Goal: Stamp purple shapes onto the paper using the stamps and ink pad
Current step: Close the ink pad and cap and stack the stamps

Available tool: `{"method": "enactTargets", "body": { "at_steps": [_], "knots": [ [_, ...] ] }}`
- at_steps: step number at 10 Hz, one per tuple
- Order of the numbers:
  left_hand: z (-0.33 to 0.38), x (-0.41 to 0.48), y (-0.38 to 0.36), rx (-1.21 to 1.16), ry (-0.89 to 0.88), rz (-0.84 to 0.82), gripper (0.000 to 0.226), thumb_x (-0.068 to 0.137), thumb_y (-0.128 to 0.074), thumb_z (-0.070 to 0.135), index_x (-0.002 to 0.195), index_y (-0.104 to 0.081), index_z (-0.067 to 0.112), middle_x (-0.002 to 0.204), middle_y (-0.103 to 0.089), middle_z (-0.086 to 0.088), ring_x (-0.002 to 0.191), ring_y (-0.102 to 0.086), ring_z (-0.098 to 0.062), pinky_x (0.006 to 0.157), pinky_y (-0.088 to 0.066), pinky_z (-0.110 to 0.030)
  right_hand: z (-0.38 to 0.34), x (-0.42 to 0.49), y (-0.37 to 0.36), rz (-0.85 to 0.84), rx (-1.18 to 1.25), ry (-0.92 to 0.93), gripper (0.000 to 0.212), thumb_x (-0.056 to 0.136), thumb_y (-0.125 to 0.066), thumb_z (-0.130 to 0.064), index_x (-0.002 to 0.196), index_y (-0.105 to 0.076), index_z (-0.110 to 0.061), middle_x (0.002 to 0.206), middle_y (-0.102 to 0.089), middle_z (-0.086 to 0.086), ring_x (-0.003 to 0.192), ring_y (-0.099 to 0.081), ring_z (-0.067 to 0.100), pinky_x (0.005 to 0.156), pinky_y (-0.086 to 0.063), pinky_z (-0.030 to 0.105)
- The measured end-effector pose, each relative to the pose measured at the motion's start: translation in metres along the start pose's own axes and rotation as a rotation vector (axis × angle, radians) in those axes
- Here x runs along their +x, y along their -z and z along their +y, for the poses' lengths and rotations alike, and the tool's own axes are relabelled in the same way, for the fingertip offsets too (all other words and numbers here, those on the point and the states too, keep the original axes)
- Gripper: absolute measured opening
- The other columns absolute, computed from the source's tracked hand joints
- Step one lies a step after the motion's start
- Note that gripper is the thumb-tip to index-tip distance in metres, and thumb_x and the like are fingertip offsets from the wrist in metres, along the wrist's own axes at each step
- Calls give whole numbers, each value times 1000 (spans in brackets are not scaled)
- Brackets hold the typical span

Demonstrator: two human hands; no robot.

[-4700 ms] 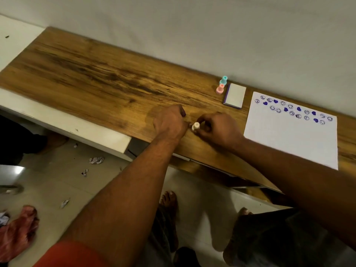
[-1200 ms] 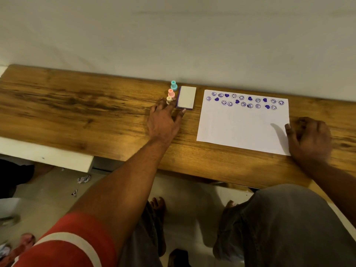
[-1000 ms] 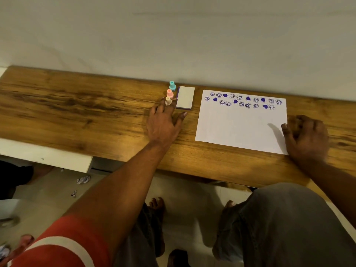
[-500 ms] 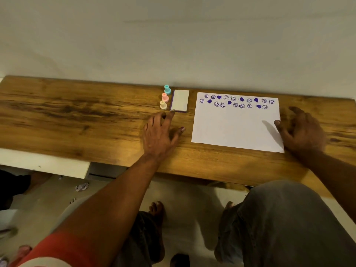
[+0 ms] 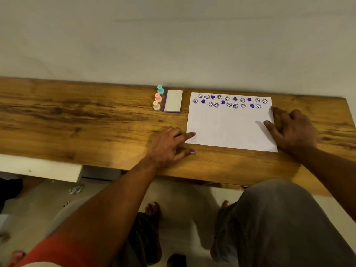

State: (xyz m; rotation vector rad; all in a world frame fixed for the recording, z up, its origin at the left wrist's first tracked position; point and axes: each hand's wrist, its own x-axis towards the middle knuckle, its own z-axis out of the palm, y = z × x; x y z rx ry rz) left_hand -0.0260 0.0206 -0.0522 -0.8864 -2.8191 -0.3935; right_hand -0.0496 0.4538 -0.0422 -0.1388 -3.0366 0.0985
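Note:
A white paper (image 5: 227, 128) lies on the wooden table (image 5: 77, 120), with two rows of purple smileys and hearts along its far edge. Left of it sits the closed ink pad (image 5: 173, 101) with a white lid. Beside the pad stand three stamps in a line: teal (image 5: 160, 90), pink (image 5: 158, 97) and cream (image 5: 156, 105). My left hand (image 5: 169, 147) rests flat with a fingertip touching the paper's near left corner. My right hand (image 5: 290, 128) lies spread at the paper's right edge, thumb on the sheet. Neither hand holds anything.
A plain wall rises right behind the table. The table's front edge runs just below my hands, with my knees and bare feet under it. A white ledge (image 5: 38, 168) juts out at the lower left; paper scraps (image 5: 76, 189) lie on the floor.
My left hand has drawn back from the stamps, leaving the cream stamp standing with the others, and slid right to the paper's corner. My right hand has opened and shifted onto the paper's right edge.

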Motion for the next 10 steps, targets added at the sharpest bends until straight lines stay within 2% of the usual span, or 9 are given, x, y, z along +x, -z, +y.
{"method": "enactTargets", "body": {
  "at_steps": [2,4,6,8,10],
  "knots": [
    [1,-6,-1,-6,61,-115,66,97,-43,74,141,-65,30,116,-67,2,104,-59,-17,78,-38,-29,-1,0,1,6,-16,22,77,95,-22,-81,151,-42,-33,104,-54,17,94,-59,40,64,-50,39],
    [6,-6,-1,-6,98,-113,67,100,-37,76,141,-64,31,115,-68,5,103,-60,-15,78,-43,-30,3,1,2,-6,-27,26,75,96,-24,-80,152,-40,-34,105,-54,17,94,-58,38,63,-52,38],
    [8,-6,-7,-16,120,-72,60,101,-42,73,139,-65,32,115,-70,5,102,-62,-15,78,-48,-31,3,1,5,-17,-4,9,74,96,-24,-80,151,-43,-34,102,-54,15,92,-58,37,64,-52,38],
    [8,-6,-6,10,121,-83,58,102,-43,71,140,-63,32,116,-69,5,102,-61,-15,77,-39,-27,1,1,7,-43,14,-7,77,94,-24,-82,153,-40,-36,104,-54,15,94,-59,37,67,-51,39],
    [11,-2,4,9,123,-73,68,101,-44,69,158,-44,32,106,-65,3,92,-57,-14,73,-36,-27,-2,0,9,-47,7,-16,78,92,-27,-84,153,-37,-37,100,-52,13,92,-59,40,64,-49,39]
  ]
}}
